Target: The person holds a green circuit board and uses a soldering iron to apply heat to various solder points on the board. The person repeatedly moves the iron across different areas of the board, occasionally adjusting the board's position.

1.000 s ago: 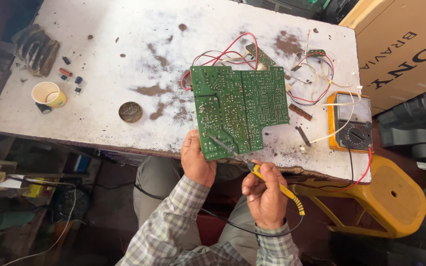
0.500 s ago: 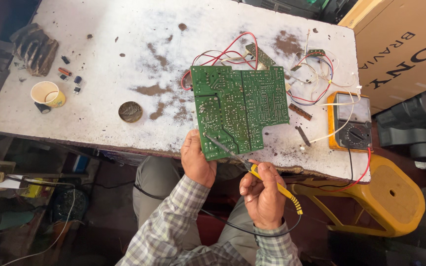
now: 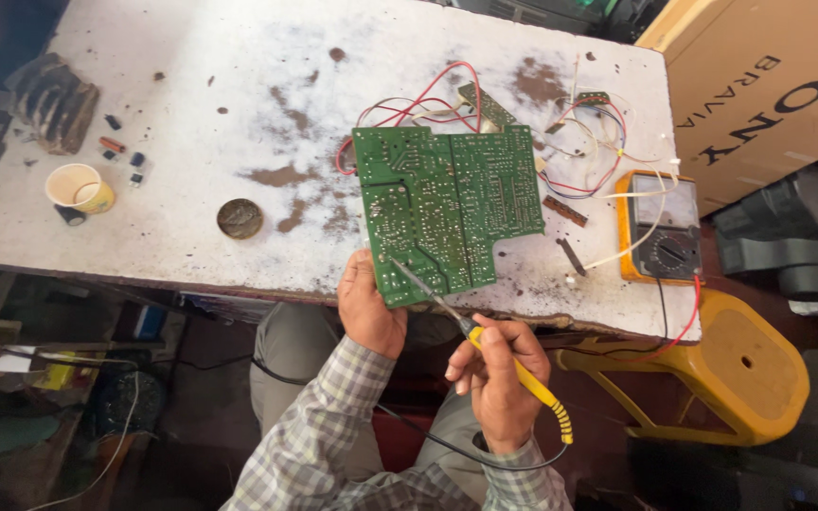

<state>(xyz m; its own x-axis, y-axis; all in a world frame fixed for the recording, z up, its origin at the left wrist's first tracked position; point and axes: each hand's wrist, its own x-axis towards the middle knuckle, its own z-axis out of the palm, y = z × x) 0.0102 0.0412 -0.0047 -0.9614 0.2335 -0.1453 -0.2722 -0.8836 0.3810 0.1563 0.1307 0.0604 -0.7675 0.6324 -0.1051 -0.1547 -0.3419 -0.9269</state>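
Right grip (image 3: 494, 374) pinching yellow soldering iron (image 3: 513, 374), tip touching green circuit board (image 3: 447, 213); left grip (image 3: 369, 308) pinching board's lower corner, propped at desk (image 3: 191, 85) front edge, yellow multimeter (image 3: 660, 227) near right edge.

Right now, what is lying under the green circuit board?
Red and white wires come out from beneath the top edge of the green circuit board, which lies on the white table. The left hand holds its lower corner. Anything else underneath is covered.
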